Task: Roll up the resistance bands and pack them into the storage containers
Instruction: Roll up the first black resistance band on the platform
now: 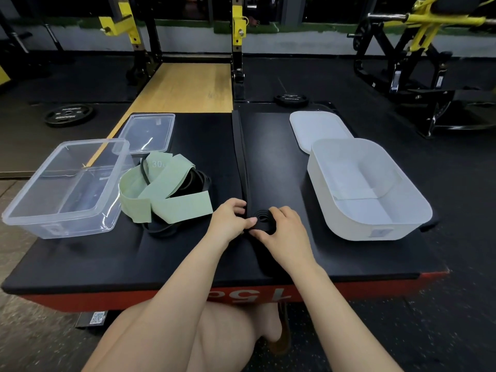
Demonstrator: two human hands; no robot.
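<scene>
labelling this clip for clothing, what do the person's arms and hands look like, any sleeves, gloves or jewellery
Both forearms are bare with no sleeves in view. The left hand and right hand wear no gloves, and no rings, watch or wristbands show. Fingers are uncovered.

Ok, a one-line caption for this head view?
Both hands roll a black resistance band between a clear tub and a white bin.

gym | squat rack [145, 36] | weight plates [68, 114] on rubber floor [349, 84] | plyo box [188, 264]

2 bare forearms, no sleeves or jewellery; bare knee [222, 334] below.
</scene>
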